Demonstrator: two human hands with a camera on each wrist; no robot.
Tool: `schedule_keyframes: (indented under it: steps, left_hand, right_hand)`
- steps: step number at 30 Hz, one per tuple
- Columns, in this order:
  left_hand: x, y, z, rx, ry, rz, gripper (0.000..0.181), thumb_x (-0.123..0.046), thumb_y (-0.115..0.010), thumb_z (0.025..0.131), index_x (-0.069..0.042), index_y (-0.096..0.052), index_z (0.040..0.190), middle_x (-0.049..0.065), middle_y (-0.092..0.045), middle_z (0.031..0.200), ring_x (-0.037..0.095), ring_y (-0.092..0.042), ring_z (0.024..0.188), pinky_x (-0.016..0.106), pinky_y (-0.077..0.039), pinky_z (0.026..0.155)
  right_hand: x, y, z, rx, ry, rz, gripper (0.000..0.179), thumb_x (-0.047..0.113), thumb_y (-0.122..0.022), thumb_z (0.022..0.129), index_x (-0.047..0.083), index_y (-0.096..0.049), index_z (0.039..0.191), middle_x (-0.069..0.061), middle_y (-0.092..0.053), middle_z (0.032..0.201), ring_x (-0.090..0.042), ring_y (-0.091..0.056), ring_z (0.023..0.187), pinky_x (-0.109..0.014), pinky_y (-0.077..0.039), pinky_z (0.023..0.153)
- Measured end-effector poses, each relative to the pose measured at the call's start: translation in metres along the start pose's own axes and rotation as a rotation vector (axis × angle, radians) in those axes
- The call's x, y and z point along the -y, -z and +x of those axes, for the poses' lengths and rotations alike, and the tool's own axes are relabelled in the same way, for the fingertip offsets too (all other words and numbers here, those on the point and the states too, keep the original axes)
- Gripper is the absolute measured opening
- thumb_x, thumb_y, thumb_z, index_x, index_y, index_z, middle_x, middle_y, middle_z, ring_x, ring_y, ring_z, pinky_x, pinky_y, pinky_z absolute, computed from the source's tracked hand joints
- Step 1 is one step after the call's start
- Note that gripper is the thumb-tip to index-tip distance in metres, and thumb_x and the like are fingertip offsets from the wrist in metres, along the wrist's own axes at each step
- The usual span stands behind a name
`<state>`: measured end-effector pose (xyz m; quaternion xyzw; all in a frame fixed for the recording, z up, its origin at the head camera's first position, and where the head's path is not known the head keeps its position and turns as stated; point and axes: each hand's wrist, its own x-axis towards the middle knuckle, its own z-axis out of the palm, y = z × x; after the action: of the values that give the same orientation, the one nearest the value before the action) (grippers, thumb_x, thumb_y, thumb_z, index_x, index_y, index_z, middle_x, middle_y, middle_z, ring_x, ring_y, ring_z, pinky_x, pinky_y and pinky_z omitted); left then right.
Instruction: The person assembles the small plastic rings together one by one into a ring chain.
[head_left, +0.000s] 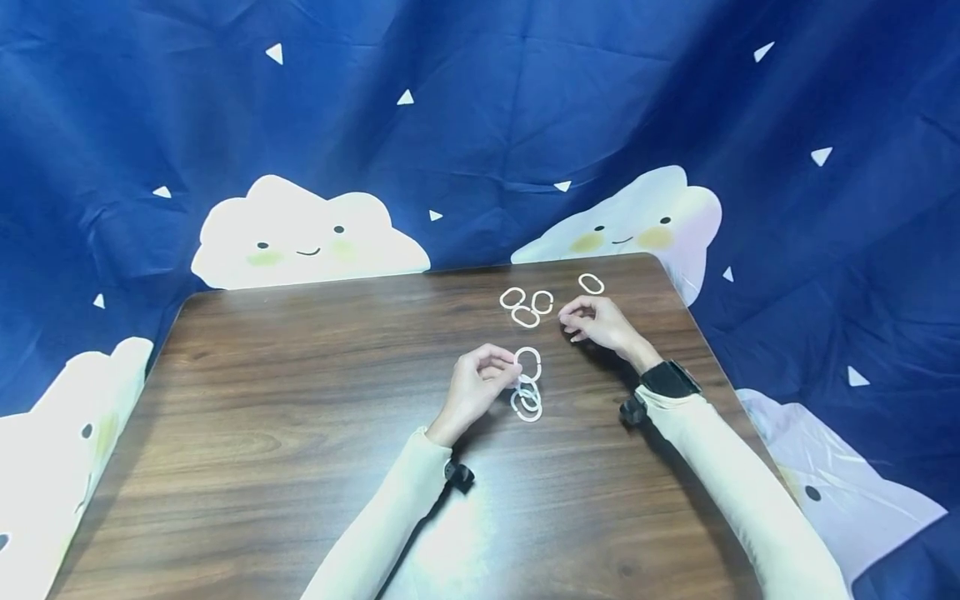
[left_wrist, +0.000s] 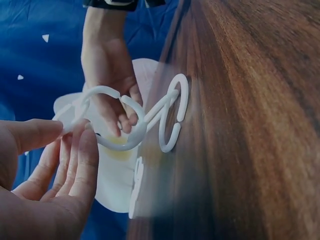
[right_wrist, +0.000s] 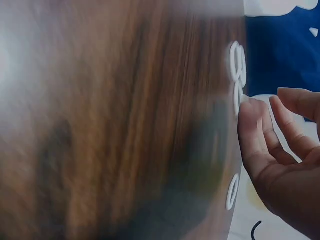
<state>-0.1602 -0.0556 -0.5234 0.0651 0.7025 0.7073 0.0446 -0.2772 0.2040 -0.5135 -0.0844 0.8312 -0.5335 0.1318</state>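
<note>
My left hand (head_left: 480, 381) pinches a short chain of white plastic C-shaped links (head_left: 527, 418) between thumb and fingertips. In the left wrist view, the linked rings (left_wrist: 137, 134) hang from the fingertips towards the table, each with a small gap in its loop. My right hand (head_left: 606, 325) is above the far right of the table, its fingers loosely bent and holding nothing. Beside its fingertips lies a group of three loose links (head_left: 526, 326). Another single link (head_left: 590, 275) is just beyond that hand. The right wrist view shows the thumb and fingers (right_wrist: 255, 127) apart.
A brown wood-grain table (head_left: 337, 400) spans the area under both arms. Its far edge meets a blue curtain (head_left: 465, 125) printed with clouds and triangles. Dark wrist bands with small cameras (head_left: 459, 477) are on both forearms.
</note>
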Motion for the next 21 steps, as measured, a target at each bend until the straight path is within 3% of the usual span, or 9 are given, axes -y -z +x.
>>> schedule_keyframes:
  steps: [3, 7, 12, 16, 21]
  left_hand:
    - [0.001, 0.001, 0.0, -0.003, -0.007, -0.008, 0.016, -0.002, -0.076, 0.091, 0.005, -0.071, 0.105, 0.027, -0.075, 0.095, 0.045, -0.076, 0.084, 0.039, -0.069, 0.078]
    - [0.002, 0.003, 0.001, -0.006, -0.015, -0.015, 0.017, 0.0, -0.076, 0.091, 0.006, -0.07, 0.106, 0.029, -0.074, 0.096, 0.047, -0.076, 0.085, 0.046, -0.068, 0.081]
    - [0.003, 0.005, 0.002, -0.007, -0.002, -0.024, 0.018, 0.0, -0.076, 0.091, 0.006, -0.069, 0.106, 0.029, -0.074, 0.096, 0.04, -0.078, 0.082, 0.046, -0.068, 0.081]
    - [0.005, 0.004, 0.002, -0.009, -0.001, -0.025, 0.018, 0.0, -0.076, 0.091, 0.006, -0.07, 0.107, 0.027, -0.074, 0.096, 0.04, -0.077, 0.082, 0.048, -0.067, 0.082]
    - [0.009, 0.003, 0.003, -0.003, 0.011, -0.018, 0.018, -0.003, -0.077, 0.091, 0.005, -0.07, 0.106, 0.024, -0.075, 0.095, 0.045, -0.076, 0.085, 0.046, -0.068, 0.082]
  right_hand:
    - [-0.003, 0.005, 0.011, -0.029, -0.003, -0.053, 0.025, 0.006, -0.067, 0.1, -0.011, -0.066, 0.119, -0.034, -0.069, 0.113, -0.024, -0.074, 0.089, -0.03, -0.068, 0.073]
    - [-0.008, 0.012, 0.025, -0.127, 0.003, -0.229, 0.021, 0.01, -0.071, 0.097, -0.003, -0.071, 0.114, -0.026, -0.074, 0.108, -0.014, -0.07, 0.075, -0.021, -0.061, 0.067]
    - [-0.018, 0.023, 0.039, -0.311, -0.027, -0.357, 0.02, 0.013, -0.078, 0.088, 0.003, -0.075, 0.104, -0.016, -0.079, 0.098, 0.001, -0.059, 0.069, -0.02, -0.05, 0.08]
    - [-0.024, 0.031, 0.046, -0.393, -0.046, -0.372, 0.02, 0.013, -0.08, 0.085, 0.001, -0.073, 0.099, -0.016, -0.078, 0.094, -0.003, -0.059, 0.072, -0.029, -0.051, 0.088]
    - [-0.027, 0.037, 0.051, -0.408, -0.048, -0.413, 0.024, 0.014, -0.082, 0.084, -0.001, -0.071, 0.099, -0.018, -0.076, 0.096, -0.018, -0.063, 0.082, -0.032, -0.049, 0.087]
